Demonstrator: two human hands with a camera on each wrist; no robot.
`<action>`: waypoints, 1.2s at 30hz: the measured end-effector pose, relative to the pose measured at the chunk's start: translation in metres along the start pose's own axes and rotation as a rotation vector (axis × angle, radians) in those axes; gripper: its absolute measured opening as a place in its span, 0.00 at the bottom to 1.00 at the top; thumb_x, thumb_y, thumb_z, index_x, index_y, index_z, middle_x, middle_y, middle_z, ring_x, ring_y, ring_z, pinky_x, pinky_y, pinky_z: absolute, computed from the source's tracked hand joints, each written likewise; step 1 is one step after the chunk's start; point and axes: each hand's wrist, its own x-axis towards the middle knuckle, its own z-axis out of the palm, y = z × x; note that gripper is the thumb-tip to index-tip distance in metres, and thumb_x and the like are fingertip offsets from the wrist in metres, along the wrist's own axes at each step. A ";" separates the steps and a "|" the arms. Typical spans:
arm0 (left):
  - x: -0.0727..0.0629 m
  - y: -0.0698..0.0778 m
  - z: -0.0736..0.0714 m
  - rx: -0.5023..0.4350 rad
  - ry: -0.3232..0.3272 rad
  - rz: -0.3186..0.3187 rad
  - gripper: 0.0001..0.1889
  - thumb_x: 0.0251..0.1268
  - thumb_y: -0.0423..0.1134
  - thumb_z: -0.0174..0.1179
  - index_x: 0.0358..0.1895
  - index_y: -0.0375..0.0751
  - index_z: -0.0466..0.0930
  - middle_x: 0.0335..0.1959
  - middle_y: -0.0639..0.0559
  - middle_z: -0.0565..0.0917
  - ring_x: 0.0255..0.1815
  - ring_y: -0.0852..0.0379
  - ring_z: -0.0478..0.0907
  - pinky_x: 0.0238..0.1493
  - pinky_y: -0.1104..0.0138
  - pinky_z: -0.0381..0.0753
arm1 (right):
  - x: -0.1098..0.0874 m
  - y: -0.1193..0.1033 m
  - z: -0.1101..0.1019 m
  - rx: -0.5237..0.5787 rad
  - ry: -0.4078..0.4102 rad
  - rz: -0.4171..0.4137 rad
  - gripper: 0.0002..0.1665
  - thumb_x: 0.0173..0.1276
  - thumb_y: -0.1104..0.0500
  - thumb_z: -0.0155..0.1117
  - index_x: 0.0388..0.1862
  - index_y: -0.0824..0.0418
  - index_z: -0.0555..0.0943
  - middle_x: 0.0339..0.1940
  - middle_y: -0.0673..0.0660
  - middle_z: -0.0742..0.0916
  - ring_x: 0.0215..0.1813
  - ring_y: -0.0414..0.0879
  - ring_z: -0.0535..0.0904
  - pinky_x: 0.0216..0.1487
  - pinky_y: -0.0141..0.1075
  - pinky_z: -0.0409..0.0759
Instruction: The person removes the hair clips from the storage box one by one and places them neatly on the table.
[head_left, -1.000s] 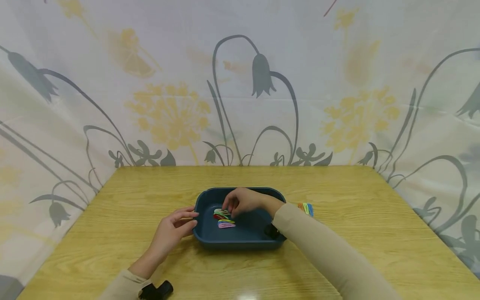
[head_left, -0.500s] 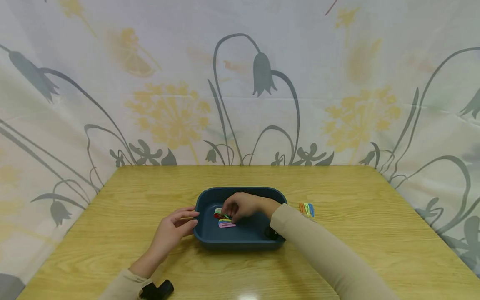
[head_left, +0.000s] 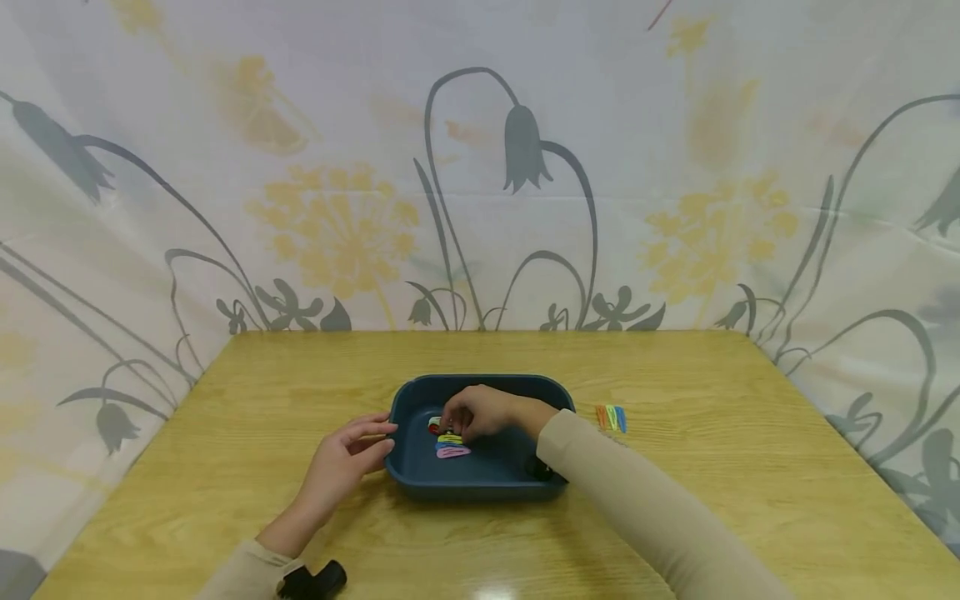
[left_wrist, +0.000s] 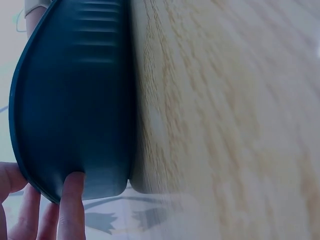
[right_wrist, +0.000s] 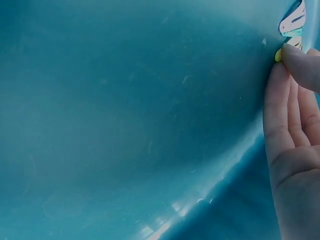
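Observation:
A dark blue plastic tray sits mid-table. My left hand holds its left rim, with fingertips at the edge and the thumb against the outer wall; the left wrist view shows these fingers at the tray's corner. Inside the tray, my right hand pinches a yellow snap hair clip between thumb and index finger, low over the floor. Just nearer lie a blue clip and a pink snap hair clip. Red and pale green clips lie beyond, partly hidden by the fingers.
Right of the tray, several snap hair clips in orange, green and blue lie in a row on the wooden table. A flower-printed curtain hangs behind the table's far edge.
The right hand's fingertips have shifted slightly left over the clips, covering more of the red and green ones. The yellow clip sits a little farther from the pink one. The left hand stays put.

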 end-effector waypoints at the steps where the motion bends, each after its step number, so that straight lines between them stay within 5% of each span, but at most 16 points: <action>1: 0.000 0.000 0.000 -0.001 -0.003 0.003 0.16 0.61 0.28 0.60 0.52 0.25 0.77 0.61 0.41 0.70 0.53 0.44 0.76 0.42 0.65 0.82 | -0.001 0.000 -0.001 -0.001 0.003 0.001 0.14 0.59 0.72 0.63 0.44 0.62 0.82 0.31 0.52 0.81 0.32 0.38 0.76 0.35 0.27 0.77; 14: 0.000 0.000 0.001 -0.009 -0.004 -0.001 0.16 0.61 0.28 0.59 0.52 0.25 0.76 0.61 0.42 0.70 0.54 0.44 0.75 0.43 0.65 0.82 | -0.006 0.002 -0.004 0.015 0.014 0.000 0.16 0.57 0.71 0.66 0.46 0.63 0.81 0.30 0.52 0.82 0.31 0.36 0.76 0.33 0.27 0.77; 36: -0.002 0.001 0.004 -0.041 0.014 0.000 0.16 0.61 0.25 0.58 0.52 0.23 0.75 0.61 0.40 0.70 0.54 0.41 0.74 0.42 0.64 0.82 | 0.002 0.000 -0.002 -0.123 0.013 0.037 0.18 0.57 0.73 0.65 0.44 0.57 0.82 0.30 0.49 0.81 0.32 0.38 0.75 0.33 0.27 0.77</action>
